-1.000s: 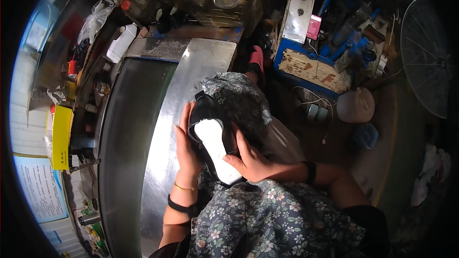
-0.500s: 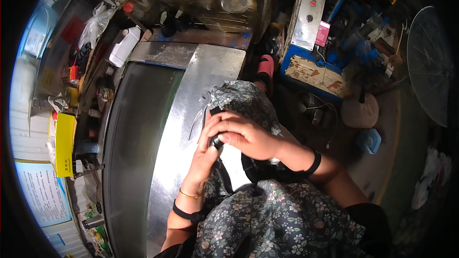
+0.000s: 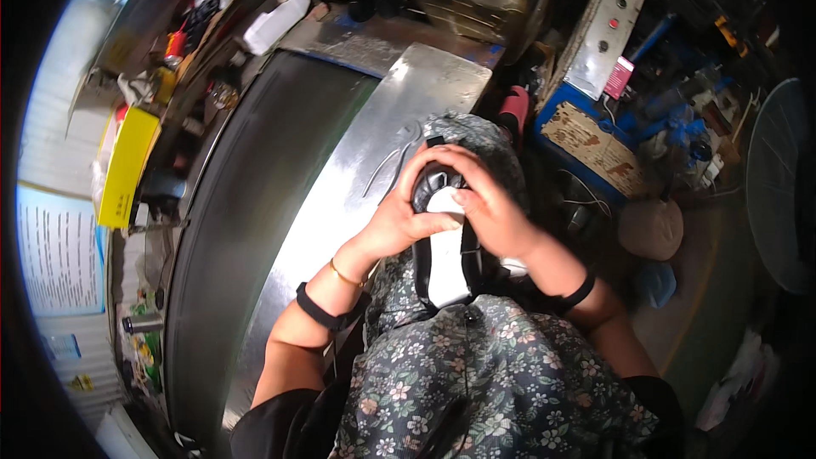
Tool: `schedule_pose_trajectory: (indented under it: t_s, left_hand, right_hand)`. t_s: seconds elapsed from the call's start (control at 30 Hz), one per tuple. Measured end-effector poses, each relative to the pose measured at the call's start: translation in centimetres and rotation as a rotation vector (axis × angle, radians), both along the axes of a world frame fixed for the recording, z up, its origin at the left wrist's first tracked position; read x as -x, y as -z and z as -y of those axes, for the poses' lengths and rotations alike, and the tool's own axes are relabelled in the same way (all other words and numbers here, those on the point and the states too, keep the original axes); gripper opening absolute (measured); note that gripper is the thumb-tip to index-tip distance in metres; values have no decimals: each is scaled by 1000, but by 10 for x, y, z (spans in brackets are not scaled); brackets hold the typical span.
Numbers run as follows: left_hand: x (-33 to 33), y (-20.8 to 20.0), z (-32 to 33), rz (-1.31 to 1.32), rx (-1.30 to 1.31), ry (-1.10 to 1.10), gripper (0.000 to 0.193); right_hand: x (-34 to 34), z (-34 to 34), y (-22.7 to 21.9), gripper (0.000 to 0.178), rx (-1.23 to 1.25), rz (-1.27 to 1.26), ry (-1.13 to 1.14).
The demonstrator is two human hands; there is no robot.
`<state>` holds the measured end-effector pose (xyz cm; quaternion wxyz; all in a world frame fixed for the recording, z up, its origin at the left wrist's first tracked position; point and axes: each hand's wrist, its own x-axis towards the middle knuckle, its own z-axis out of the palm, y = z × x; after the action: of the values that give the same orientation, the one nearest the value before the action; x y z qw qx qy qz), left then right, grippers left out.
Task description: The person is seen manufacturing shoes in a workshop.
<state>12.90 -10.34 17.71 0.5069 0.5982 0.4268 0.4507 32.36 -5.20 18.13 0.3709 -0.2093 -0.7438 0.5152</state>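
Note:
A black shoe upper with a white insole (image 3: 449,265) on its upturned bottom lies lengthwise over my lap, heel end toward me. My left hand (image 3: 396,219) curls around the left side of its far end, thumb pressed on the white insole. Around the right side of that same end wraps my right hand (image 3: 500,219), its thumb also on the insole. The fingers of both hands meet over the gathered black edge. Beneath the shoe spreads a dark floral apron (image 3: 501,374). Pliers with thin handles (image 3: 393,157) lie on the metal plate left of my hands.
A shiny metal plate (image 3: 340,183) borders a dark conveyor belt (image 3: 246,178) on my left. Beyond it, a cluttered ledge bears a yellow box (image 3: 129,168) and a white bottle (image 3: 276,24). A blue machine base (image 3: 557,110), a round stool (image 3: 650,228) and a fan (image 3: 780,187) stand right.
My view has shifted, moving the surroundings within it. My hands have spread to opposite sides of the shoe's far end, and the shoe now lies straighter, with more white insole showing.

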Motion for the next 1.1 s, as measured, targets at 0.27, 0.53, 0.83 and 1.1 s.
schedule_pose_trajectory:
  t_s: [0.27,0.53,0.83,1.1]
  left_hand:
    - [-30,-25,12,-275,-164,-187,108]
    - [-67,-49,34,153,-425,466,51]
    - [66,125,-43,-1198,-192,-325,69]
    - [75,167,-32,-1120,-276,-354,56]
  right_hand:
    - [-17,-5,-7,65,285,-121,-197]
    - [-143,8,-51,79,946,-82,-374]
    - [-117,60,-9,59,1185,-459,440]
    - [-24,-142,24,46,913,-675,241]
